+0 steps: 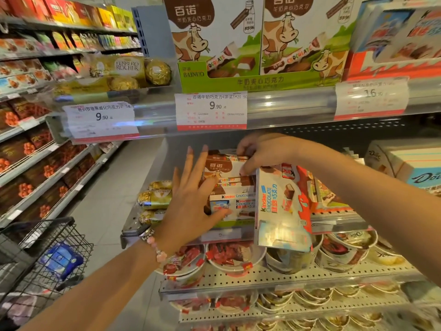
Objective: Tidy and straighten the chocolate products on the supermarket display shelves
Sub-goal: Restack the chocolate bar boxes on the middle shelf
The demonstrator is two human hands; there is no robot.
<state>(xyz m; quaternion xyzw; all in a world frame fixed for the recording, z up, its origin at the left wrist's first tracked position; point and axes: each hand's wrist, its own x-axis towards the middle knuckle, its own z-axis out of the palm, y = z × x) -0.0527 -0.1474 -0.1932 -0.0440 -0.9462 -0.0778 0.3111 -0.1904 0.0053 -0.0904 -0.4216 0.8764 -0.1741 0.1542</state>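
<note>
Head view. Middle shelf (334,220): stack of Bainuo chocolate packs (226,170) above Kinder packs (235,204). Left hand (191,201), fingers straight, presses the stack's side. Right hand (260,154) pinches the top pack. Tall Kinder box (281,206) leans just beside. Step: squaring the stack. Next, likely: push flush, upright the box.

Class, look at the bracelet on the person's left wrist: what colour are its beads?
Pale pink beads on the bracelet, clearest in the head view.
</note>
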